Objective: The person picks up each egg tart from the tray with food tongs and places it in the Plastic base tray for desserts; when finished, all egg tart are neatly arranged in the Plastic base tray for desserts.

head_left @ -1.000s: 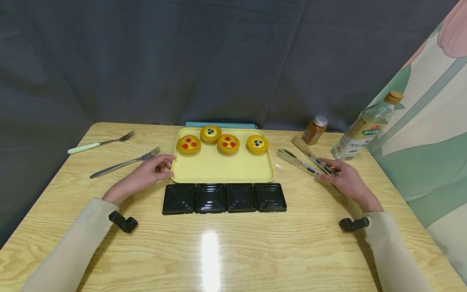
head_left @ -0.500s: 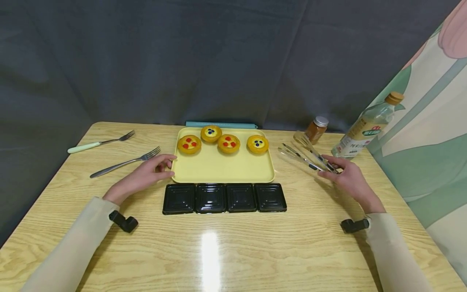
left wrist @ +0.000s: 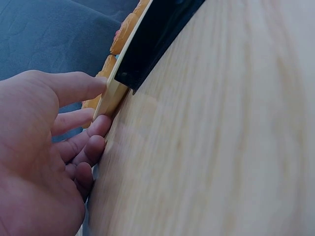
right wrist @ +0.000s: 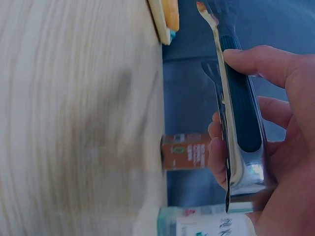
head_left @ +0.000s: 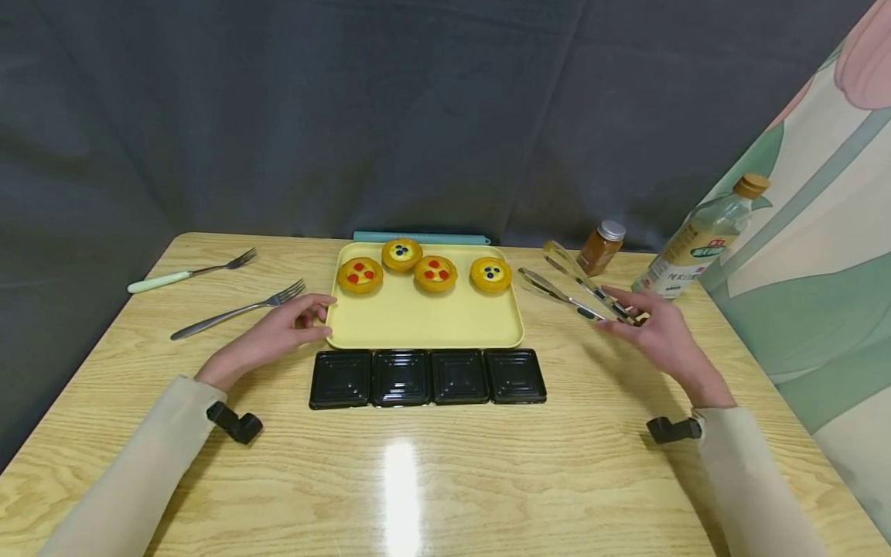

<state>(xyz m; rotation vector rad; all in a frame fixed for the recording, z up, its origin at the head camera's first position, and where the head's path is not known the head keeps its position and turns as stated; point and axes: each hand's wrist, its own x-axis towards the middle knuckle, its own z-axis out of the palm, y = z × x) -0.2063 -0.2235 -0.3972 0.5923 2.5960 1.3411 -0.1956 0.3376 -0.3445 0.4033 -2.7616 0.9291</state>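
My right hand (head_left: pixel 657 333) grips metal tongs (head_left: pixel 590 285), thumb on the dark handle pad (right wrist: pixel 241 103) and fingers on the far side. The tongs' arms stand apart, their tips pointing toward the yellow tray (head_left: pixel 425 321), with nothing between them. My left hand (head_left: pixel 288 325) rests at the tray's left edge, thumb and fingertips against the rim, other fingers loosely bent. At the back of the tray sit two tarts with red pieces (head_left: pixel 360 275) and two tarts with blue berries (head_left: pixel 490 275). In front lies a row of black square plastic trays (head_left: pixel 459 377).
Two forks lie on the left: a green-handled fork (head_left: pixel 163 281) and a metal fork (head_left: pixel 233 315). A brown jar (head_left: pixel 599 249) and a tall bottle (head_left: pixel 689 247) stand at right. A teal strip (head_left: pixel 421 238) lies behind the tray, before a dark curtain (head_left: pixel 348 116).
My right hand has lifted the tongs off the table and shifted them slightly left, tips toward the tray. My left hand stays at the tray's edge.
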